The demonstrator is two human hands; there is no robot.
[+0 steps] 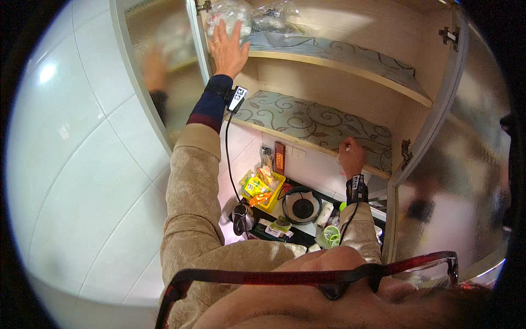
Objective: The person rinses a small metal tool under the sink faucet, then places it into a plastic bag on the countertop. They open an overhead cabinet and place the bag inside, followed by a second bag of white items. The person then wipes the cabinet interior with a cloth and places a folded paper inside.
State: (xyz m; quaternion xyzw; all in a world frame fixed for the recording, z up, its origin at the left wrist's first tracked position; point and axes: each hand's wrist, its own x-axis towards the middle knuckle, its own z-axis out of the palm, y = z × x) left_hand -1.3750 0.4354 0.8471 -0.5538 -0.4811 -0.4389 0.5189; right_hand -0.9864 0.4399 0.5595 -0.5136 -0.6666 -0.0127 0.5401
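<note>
My left hand (231, 49) is raised with fingers spread against a clear plastic bag (230, 18) of whitish items on the upper cabinet shelf (349, 61), at its left end. Beside that bag lies another clear plastic bag (271, 20) with dark contents. My right hand (351, 156) is curled at the front edge of the lower cabinet shelf (308, 115), which has a scroll-patterned liner. Something small and pale shows at its fingers, and clear plastic seems to hang beside it; what it holds is unclear.
Mirrored cabinet doors stand open at left (160, 74) and right (452, 177). Below are a yellow basket (279, 193) of packets, a kettle (242, 218), a round black appliance (303, 207), green-rimmed cups (332, 234) and a wall socket (298, 153). Cables run from both wrists.
</note>
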